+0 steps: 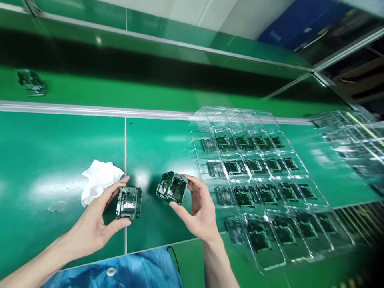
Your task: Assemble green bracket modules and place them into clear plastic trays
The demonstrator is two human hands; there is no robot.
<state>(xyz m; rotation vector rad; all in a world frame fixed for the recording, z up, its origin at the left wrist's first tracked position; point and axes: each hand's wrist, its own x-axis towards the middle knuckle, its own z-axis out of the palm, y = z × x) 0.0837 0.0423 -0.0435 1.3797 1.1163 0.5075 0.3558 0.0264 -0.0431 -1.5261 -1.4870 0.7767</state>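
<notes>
Between the thumb and fingers of my left hand is a small dark electronic module with a bright metallic patch on its top face. My right hand pinches a second, similar module, tilted, by its right edge. The two modules are held apart, above the green work surface. Beyond my left hand lies a crumpled white cloth or tissue. To the right, a clear plastic tray holds several dark modules in rows of compartments.
More clear trays stand at the far right, partly blurred. A metal rail crosses behind the work surface, below a reflective panel. A blue garment shows at the bottom edge, and a blue box is at the upper right.
</notes>
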